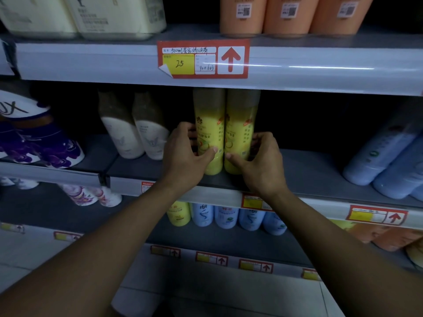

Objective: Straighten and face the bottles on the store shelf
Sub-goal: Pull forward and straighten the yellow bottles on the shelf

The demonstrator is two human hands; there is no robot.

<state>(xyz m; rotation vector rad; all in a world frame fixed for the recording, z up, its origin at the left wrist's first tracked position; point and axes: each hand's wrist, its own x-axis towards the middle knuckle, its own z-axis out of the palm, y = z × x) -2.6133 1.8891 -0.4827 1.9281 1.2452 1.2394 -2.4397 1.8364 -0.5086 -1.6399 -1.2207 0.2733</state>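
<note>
Two yellow bottles stand upright side by side on the middle shelf (309, 170), labels toward me. My left hand (185, 154) wraps the left yellow bottle (209, 124), thumb on its front, fingers round its left side. My right hand (261, 161) grips the right yellow bottle (240, 124) the same way from the right. The two bottles touch each other. Their caps are hidden in shadow under the shelf above.
Two white bottles (135, 133) stand left of my hands, purple-patterned bottles (45, 145) further left. Pale blue bottles (384, 161) lean at the right. Orange bottles (288, 14) sit on the upper shelf above a red price tag (203, 59). More bottles fill the lower shelf (226, 218).
</note>
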